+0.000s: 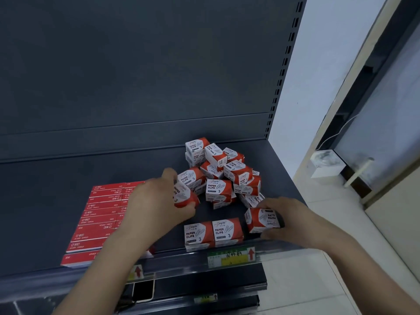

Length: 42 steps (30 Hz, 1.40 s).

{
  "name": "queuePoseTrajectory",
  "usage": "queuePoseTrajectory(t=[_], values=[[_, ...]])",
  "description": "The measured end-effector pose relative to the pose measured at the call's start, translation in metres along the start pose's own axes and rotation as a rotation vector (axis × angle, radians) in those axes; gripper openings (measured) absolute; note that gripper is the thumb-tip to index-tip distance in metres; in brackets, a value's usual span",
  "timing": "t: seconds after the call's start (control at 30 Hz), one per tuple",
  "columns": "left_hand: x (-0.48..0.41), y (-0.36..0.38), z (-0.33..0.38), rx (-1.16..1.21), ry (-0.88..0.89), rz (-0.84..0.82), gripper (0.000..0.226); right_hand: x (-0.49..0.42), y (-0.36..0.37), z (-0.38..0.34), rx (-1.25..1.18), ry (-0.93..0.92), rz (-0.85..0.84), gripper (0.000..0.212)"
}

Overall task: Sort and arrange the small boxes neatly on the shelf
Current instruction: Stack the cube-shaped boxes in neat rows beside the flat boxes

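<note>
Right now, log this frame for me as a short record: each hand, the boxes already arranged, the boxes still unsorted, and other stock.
left hand: grips a tilted paper clip box at the pile's near-left edge
right hand: holds a second paper clip box just right of the row
arranged: front row of two boxes at the shelf edge
unsorted: pile of paper clip boxes, jumbled
other stock: red staple boxes, flat, at left
</note>
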<state>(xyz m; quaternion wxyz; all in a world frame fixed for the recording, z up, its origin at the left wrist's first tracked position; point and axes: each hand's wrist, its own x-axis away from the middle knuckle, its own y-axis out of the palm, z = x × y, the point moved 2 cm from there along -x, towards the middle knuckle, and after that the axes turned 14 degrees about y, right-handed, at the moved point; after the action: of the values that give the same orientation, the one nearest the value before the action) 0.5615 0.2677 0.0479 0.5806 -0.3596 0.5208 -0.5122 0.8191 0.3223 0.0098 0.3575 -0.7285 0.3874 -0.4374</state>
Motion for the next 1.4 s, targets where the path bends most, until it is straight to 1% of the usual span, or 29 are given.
queuePoseTrajectory(t=[0.07, 0.13, 0.2, 0.33, 0.4, 0.47, 0.5, 0.57, 0.63, 0.77, 0.87, 0.9, 1.0, 1.1, 1.2, 1.3, 1.33, 1.4], values=[[0.008, -0.008, 0.002, 0.151, 0.119, -0.131, 0.053, -0.001, -0.002, 0.0, 0.016, 0.003, -0.017, 0.055], [0.015, -0.005, 0.006, 0.308, 0.189, -0.269, 0.057, 0.001, -0.001, -0.001, 0.03, 0.006, -0.049, 0.052], [0.018, 0.002, 0.006, 0.368, 0.219, -0.33, 0.062, 0.002, 0.001, -0.002, 0.018, -0.007, -0.076, 0.05], [0.022, 0.009, 0.01, 0.375, 0.254, -0.38, 0.065, 0.003, 0.004, -0.001, -0.042, -0.02, -0.089, 0.05], [0.024, 0.01, 0.016, 0.315, 0.215, -0.351, 0.074, 0.004, 0.005, -0.001, -0.055, -0.023, -0.077, 0.05], [0.024, 0.014, 0.021, 0.188, 0.146, -0.285, 0.089, 0.006, 0.007, -0.002, -0.066, -0.018, -0.063, 0.05], [0.024, 0.017, 0.021, 0.158, 0.113, -0.261, 0.091, 0.006, 0.009, -0.003, -0.069, -0.011, -0.058, 0.05], [0.025, 0.023, 0.018, 0.202, 0.073, -0.224, 0.082, 0.007, 0.011, -0.005, -0.066, 0.008, -0.054, 0.051], [0.025, 0.024, 0.013, 0.268, 0.082, -0.234, 0.07, 0.007, 0.012, -0.005, -0.062, 0.015, -0.052, 0.052], [0.027, 0.022, 0.011, 0.432, 0.159, -0.339, 0.069, 0.008, 0.013, -0.006, -0.054, 0.027, -0.049, 0.051], [0.029, 0.024, 0.012, 0.455, 0.146, -0.354, 0.075, 0.008, 0.014, -0.006, -0.053, 0.039, -0.04, 0.052], [0.03, 0.026, 0.012, 0.447, 0.149, -0.353, 0.07, 0.007, 0.015, -0.006, -0.053, 0.043, -0.039, 0.052], [0.03, 0.028, 0.012, 0.457, 0.153, -0.303, 0.043, 0.007, 0.015, -0.006, -0.054, 0.054, -0.05, 0.051], [0.027, 0.025, 0.009, 0.413, 0.098, -0.193, 0.035, 0.008, 0.012, -0.005, -0.07, 0.078, -0.023, 0.052], [0.026, 0.021, 0.011, 0.371, 0.045, -0.108, 0.041, 0.009, 0.009, -0.006, -0.092, 0.12, 0.038, 0.054], [0.027, 0.019, 0.021, 0.217, 0.119, -0.098, 0.062, 0.012, 0.007, -0.013, -0.021, 0.168, 0.082, 0.057], [0.026, 0.019, 0.024, 0.162, 0.137, -0.089, 0.062, 0.014, 0.005, -0.016, 0.021, 0.172, 0.1, 0.058], [0.025, 0.016, 0.027, 0.097, 0.141, -0.063, 0.052, 0.018, 0.002, -0.02, 0.082, 0.171, 0.143, 0.059]])
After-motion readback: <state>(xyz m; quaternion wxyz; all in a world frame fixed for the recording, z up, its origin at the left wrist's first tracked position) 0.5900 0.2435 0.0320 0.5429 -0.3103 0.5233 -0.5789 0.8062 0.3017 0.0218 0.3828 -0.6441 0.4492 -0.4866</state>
